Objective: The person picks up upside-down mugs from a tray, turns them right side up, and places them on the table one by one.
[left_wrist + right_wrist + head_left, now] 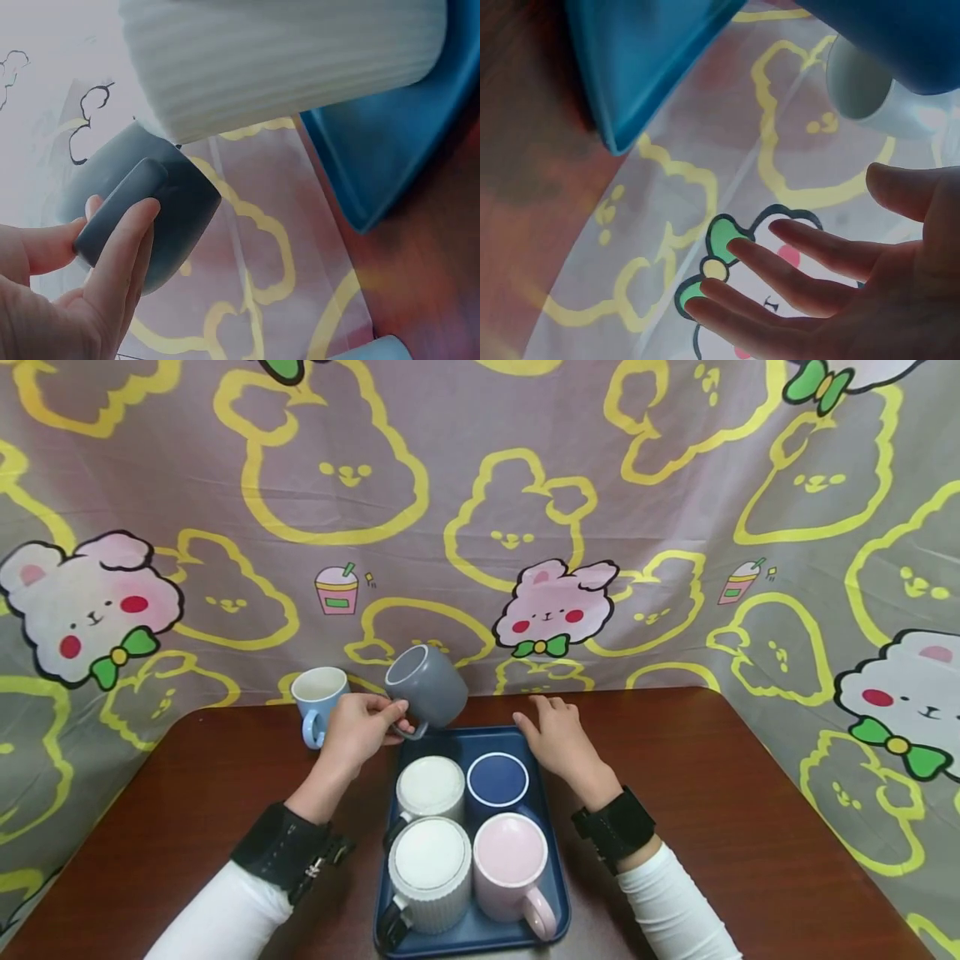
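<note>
My left hand (360, 727) pinches the handle of a grey mug (438, 689), holding it tilted above the far left corner of a blue tray (551, 860). The left wrist view shows fingers and thumb on that handle, the grey mug (191, 206) beyond them. My right hand (558, 735), fingers extended and holding nothing, is beside the tray's far right corner. Bottoms up on the tray are two pale ribbed mugs (431, 864) with dark handles, a dark blue mug (498, 779) and a pink mug (510, 860). In the right wrist view the grey mug's opening (855, 82) shows.
A light blue mug (318, 693) stands upright at the back left of the brown table (712, 827), just beyond my left hand. Behind the table's far edge hangs a patterned cloth (420, 568), with more cloth at both sides.
</note>
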{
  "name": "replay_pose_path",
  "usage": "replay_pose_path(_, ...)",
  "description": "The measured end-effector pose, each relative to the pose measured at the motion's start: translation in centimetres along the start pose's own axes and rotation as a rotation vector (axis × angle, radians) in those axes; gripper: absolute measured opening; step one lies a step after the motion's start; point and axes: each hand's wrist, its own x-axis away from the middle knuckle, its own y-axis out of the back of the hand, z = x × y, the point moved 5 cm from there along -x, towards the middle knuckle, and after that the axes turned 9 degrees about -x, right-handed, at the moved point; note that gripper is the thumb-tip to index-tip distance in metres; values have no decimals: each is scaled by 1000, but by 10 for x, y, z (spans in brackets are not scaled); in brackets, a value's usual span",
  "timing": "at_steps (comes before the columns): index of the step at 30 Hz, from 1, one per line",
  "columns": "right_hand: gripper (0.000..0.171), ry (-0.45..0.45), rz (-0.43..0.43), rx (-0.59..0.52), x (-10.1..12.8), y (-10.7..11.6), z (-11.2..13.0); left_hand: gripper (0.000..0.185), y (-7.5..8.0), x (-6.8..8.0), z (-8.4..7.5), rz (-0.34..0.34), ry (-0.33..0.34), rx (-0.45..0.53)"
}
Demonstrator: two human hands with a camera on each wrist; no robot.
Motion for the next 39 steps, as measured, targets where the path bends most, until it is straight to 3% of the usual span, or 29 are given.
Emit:
replay_pose_path(18,53,55,3,-46,7,13,19,31,-6,-2,-25,-24,-20,123)
replay_pose_path(39,51,102,38,-203,21,29,46,27,-19,-3,-53,-19,-66,255)
